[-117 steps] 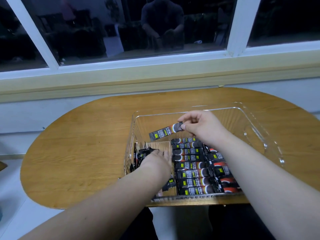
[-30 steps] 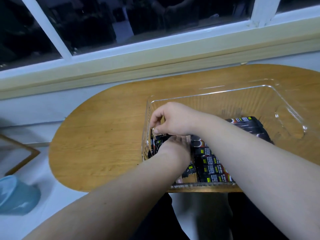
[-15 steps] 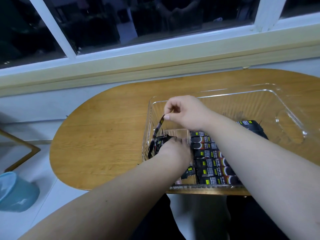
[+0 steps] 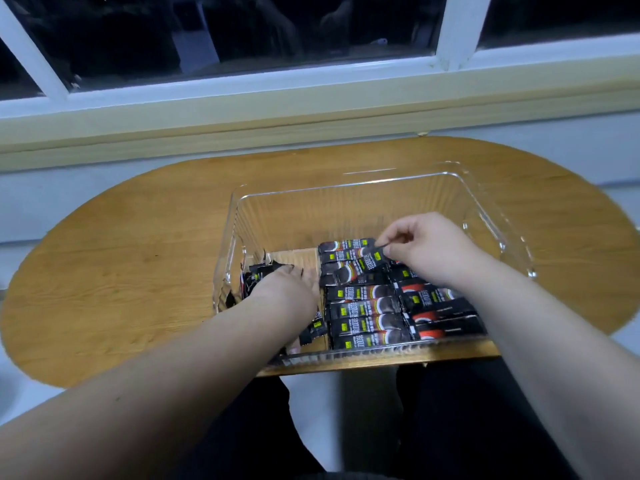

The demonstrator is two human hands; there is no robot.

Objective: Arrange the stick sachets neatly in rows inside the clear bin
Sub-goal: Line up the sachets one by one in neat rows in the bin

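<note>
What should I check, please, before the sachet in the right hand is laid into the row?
1. Grip: the right hand pinches the sachet by one end: ok.
2. Alignment: the sachet lies tilted across the middle row: not ok.
3. Space: the bin has bare floor beyond the row's far end: ok.
4. Left hand: it is off the row, on the loose pile: ok.
5. Print direction matching the row: cannot tell.
</note>
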